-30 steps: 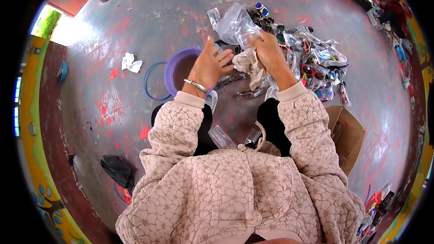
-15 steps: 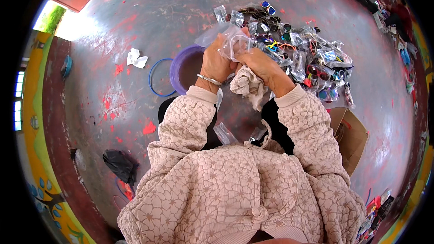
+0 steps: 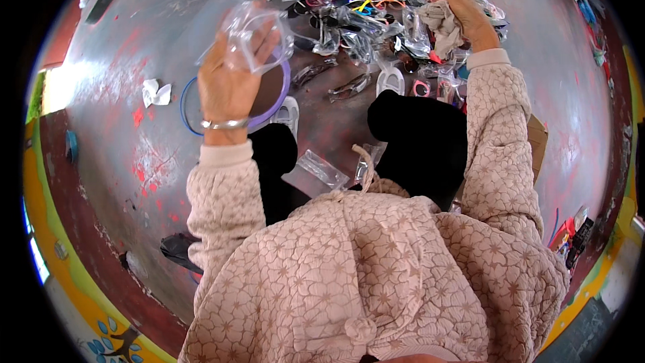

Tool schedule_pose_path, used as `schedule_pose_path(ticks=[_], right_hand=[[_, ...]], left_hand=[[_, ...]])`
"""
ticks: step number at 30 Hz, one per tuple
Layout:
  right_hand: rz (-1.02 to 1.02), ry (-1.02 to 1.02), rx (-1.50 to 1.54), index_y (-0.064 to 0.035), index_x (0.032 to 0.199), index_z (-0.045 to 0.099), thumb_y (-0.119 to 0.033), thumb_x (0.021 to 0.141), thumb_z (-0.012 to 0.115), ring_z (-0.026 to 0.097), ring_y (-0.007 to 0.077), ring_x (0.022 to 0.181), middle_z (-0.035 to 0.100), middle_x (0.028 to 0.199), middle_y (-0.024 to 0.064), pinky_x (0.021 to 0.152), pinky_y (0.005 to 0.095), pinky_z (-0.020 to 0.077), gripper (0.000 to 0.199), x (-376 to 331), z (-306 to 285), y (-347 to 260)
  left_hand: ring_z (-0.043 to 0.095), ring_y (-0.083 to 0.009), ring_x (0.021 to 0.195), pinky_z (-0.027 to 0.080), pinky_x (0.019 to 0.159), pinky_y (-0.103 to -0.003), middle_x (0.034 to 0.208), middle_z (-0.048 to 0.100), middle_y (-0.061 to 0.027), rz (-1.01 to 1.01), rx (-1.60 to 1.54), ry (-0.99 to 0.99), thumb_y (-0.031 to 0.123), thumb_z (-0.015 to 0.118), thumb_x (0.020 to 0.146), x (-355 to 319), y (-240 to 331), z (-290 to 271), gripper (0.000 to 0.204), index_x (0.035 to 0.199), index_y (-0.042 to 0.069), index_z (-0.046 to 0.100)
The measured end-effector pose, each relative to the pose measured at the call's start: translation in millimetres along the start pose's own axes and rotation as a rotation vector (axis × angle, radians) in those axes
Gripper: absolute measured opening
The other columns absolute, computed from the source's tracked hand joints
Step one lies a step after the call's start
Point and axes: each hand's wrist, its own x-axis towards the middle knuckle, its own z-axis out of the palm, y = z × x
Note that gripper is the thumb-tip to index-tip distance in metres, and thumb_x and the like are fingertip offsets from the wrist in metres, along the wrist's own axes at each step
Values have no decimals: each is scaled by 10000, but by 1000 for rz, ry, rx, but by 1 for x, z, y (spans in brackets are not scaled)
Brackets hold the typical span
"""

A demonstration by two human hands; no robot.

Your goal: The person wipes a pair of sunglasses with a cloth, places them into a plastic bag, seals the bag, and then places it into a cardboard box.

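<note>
My left hand, with a band at its wrist, is raised over the purple-rimmed tub. Its fingers are round a clear plastic bag, which partly covers them and is a little blurred. Further right and ahead, my right hand is stretched out over the right part of a pile of sunglasses in clear sleeves. A crumpled beige cloth hangs from that hand. Its fingertips are by the packets at the far side; whether they touch one is unclear.
A blue hoop lies left of the tub, with crumpled white paper beyond it. Clear sleeves rest near my lap. My white shoes stand at the pile's near edge. A cardboard box sits beside my right arm.
My hands, together before, are now apart. The left has gone left with the clear bag; the right has reached right and forward over the pile with the cloth. The view has shifted.
</note>
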Motion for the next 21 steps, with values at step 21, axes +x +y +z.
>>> schedule_pose_path(ticks=[21], right_hand=[[92,270,-1061,-135,1254,425,-215,737,596,620,357,816,610,925,204,706,453,486,551,4,-2,276]], left_hand=[[396,-341,1213,359,1014,-441,1378,286,-223,-132,50,218,101,337,929,18,-23,-24,449,1328,-72,229]])
